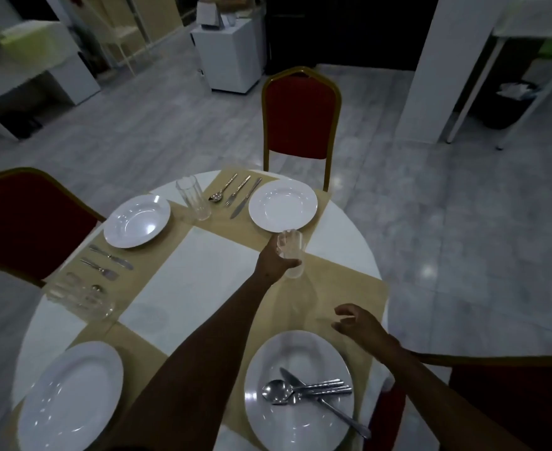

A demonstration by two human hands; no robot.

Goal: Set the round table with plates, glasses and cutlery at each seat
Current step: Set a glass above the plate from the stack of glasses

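Dim room, glossy grey tiled floor (431,222). Behind the red gold-framed chair (301,118): white cabinet (232,56); white pillar (444,66) to its right.

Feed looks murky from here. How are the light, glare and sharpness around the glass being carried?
Head view: dim overall, corners darkened, wide-angle bending at the edges; ceiling-light glare spots on the near right plate and floor; the glass in the left hand is motion-blurred; the right hand is slightly soft.

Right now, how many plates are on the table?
4: one at the far seat, one at the left seat, one at the near left edge, and one near right with cutlery piled on it. None looks hidden.
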